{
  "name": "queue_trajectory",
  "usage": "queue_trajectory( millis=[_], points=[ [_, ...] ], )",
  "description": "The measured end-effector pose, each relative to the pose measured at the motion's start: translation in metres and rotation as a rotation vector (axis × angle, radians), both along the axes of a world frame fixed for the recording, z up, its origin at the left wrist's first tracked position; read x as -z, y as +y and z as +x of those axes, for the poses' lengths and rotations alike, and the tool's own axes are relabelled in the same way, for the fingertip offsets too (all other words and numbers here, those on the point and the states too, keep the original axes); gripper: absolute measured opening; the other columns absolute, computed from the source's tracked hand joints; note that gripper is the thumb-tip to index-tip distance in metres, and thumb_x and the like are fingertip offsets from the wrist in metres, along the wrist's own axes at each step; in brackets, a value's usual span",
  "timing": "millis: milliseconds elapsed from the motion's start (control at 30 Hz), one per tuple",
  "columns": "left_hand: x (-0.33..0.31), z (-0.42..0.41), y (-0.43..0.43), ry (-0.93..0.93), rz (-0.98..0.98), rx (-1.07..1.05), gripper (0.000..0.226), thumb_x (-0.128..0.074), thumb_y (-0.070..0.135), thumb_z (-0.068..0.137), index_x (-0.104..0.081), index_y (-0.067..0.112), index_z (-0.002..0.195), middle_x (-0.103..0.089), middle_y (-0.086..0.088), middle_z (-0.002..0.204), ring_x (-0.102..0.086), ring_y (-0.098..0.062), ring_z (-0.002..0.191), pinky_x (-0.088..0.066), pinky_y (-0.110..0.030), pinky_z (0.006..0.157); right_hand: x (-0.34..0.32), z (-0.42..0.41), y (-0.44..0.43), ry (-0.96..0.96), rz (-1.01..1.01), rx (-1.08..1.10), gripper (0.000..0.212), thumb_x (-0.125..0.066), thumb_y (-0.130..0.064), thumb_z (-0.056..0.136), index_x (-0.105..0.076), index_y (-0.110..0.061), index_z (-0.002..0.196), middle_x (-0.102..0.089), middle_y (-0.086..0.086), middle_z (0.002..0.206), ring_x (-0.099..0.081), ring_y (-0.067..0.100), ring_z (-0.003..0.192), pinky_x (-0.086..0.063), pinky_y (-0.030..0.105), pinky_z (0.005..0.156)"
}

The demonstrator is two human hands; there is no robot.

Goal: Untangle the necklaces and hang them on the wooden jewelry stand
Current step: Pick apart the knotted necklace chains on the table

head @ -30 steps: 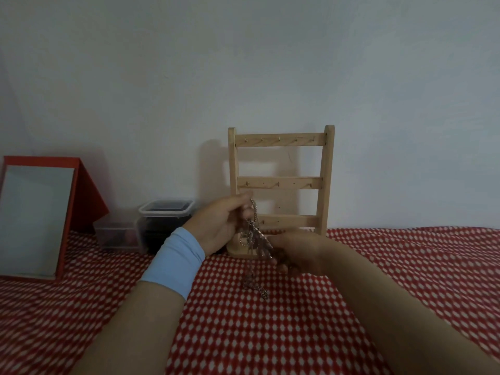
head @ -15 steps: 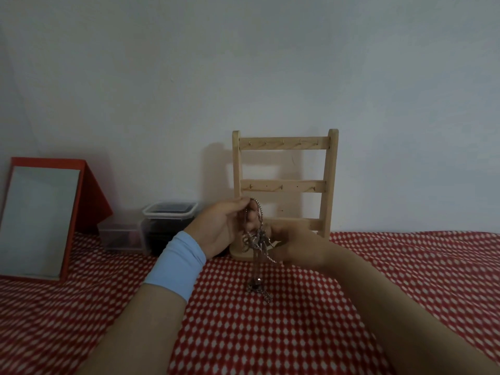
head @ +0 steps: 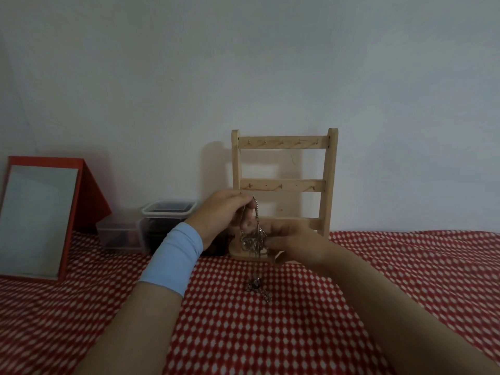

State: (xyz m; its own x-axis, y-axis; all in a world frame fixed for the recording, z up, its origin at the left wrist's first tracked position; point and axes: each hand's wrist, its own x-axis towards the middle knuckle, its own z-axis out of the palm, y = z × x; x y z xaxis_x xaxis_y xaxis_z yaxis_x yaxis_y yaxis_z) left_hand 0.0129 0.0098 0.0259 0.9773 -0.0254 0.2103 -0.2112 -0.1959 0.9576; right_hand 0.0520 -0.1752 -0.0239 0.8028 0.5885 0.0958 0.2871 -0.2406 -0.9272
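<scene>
A tangled bunch of silver necklaces (head: 253, 236) hangs between my hands in front of the wooden jewelry stand (head: 284, 185). My left hand (head: 221, 215), with a light blue wristband, pinches the top of a chain at about the stand's lowest bar. My right hand (head: 295, 244) pinches the knotted clump just below and to the right. A pendant end (head: 255, 285) trails down onto the red checked cloth. The stand's three bars carry small hooks with nothing on them.
A red-framed mirror (head: 40, 220) leans against the wall at the left. Clear plastic boxes (head: 146, 226), one with a dark content, stand between mirror and stand. The red and white cloth (head: 405, 266) covers the whole surface; a white wall is behind.
Both hands rose slightly with the necklaces, and my right hand moved closer to the left, up to the knot. The trailing pendant end stays on the cloth.
</scene>
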Motion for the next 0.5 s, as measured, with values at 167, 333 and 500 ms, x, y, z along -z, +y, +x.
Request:
queue_trajectory(
  millis=[167,333,500],
  points=[
    [-0.001,-0.003,0.005,-0.075,0.399,-0.111,0.008,-0.069,0.022,0.089,-0.069,0.015,0.085,-0.06,0.008,0.058,-0.054,-0.003,0.048,-0.046,-0.019,0.057,-0.004,-0.002,-0.001,0.065,0.01,0.074,0.021,-0.046,-0.008,0.103,-0.063,-0.002,0.091,-0.058,-0.001,0.068,-0.052,0.008,0.055,-0.043,0.024,0.058],
    [-0.009,-0.008,0.005,-0.078,0.614,-0.03,0.011,-0.062,0.027,0.095,-0.073,0.026,0.092,-0.059,0.023,0.046,-0.051,0.006,0.043,-0.04,-0.01,0.055,-0.002,-0.005,0.002,0.085,0.031,0.048,0.027,-0.045,-0.006,0.102,-0.061,-0.009,0.081,-0.059,-0.001,0.066,-0.055,0.009,0.056,-0.047,0.028,0.062],
    [-0.005,-0.013,0.0,-0.114,0.383,-0.012,0.018,-0.054,0.026,0.099,-0.07,0.021,0.091,-0.057,0.019,0.047,-0.048,-0.009,0.053,-0.053,-0.037,0.074,-0.001,-0.001,-0.001,0.056,-0.068,0.042,0.019,-0.053,-0.004,0.101,-0.071,-0.004,0.109,-0.075,0.006,0.09,-0.069,0.014,0.074,-0.059,0.027,0.07]
  ],
)
